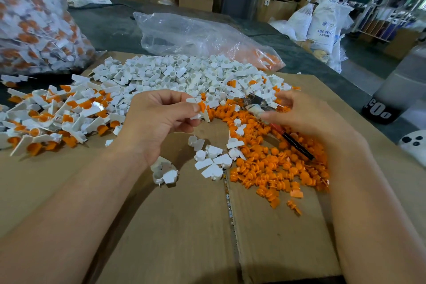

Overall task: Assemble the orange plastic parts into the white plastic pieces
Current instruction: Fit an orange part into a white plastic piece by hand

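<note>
My left hand (159, 117) pinches a white plastic piece with an orange part in it (200, 106) above the cardboard. My right hand (297, 113) grips a metal tool with a red and black handle (258, 103), and a white piece sits at the tool's jaws. Loose orange parts (276, 168) lie in a heap under my right hand. A big pile of white pieces (175, 76) lies behind both hands. Several white pieces (214, 157) lie scattered between my wrists. Assembled white-and-orange pieces (53, 115) are heaped at the left.
Flattened cardboard (184, 226) covers the table. A full clear bag of assembled pieces (34, 18) stands at the far left. A nearly empty clear bag (196, 34) lies behind the white pile. A dark bottle (391, 90) stands at the right edge.
</note>
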